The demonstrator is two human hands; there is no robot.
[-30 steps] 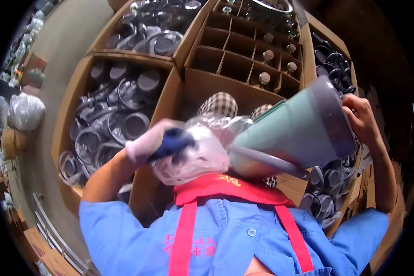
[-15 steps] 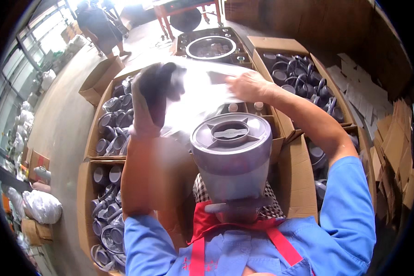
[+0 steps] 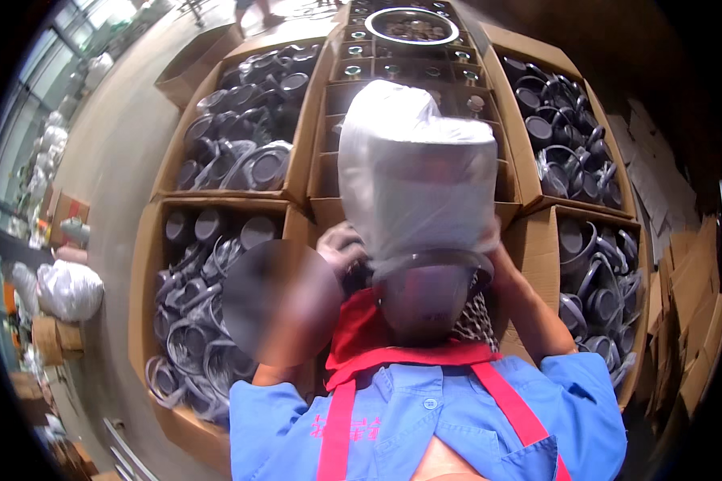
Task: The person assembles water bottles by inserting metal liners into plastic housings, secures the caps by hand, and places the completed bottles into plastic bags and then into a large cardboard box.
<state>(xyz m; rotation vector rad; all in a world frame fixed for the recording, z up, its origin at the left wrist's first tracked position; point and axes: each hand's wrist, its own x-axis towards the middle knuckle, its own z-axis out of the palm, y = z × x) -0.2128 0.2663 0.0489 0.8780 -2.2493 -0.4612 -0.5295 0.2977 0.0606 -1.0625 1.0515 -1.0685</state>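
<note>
A white translucent plastic bag [image 3: 413, 176] stands pulled over the upper part of a grey plastic container in front of my chest. The container's grey lower part [image 3: 425, 297] shows uncovered against my red apron. My left hand [image 3: 343, 247], in a glove, has its fingers curled at the bag's left side near the bag's mouth. At the opposite side, my right hand [image 3: 491, 234] grips the bag's edge; the bag hides part of its fingers. A blurred grey round patch [image 3: 281, 301] covers part of my left forearm, and I cannot make out what it is.
Cardboard boxes full of grey plastic parts stand at left [image 3: 208, 317], far left [image 3: 249, 120], right [image 3: 602, 289] and far right [image 3: 565, 132]. Ahead is a divided carton [image 3: 329, 164] with bottles, a metal-rimmed round bowl [image 3: 367, 28] on it. Flattened cardboard [image 3: 686, 313] leans at the right.
The bag, earlier spread beyond the container, now covers the container's grey lid. Both hands have come back toward my body, down the container's sides. The view has shifted.
</note>
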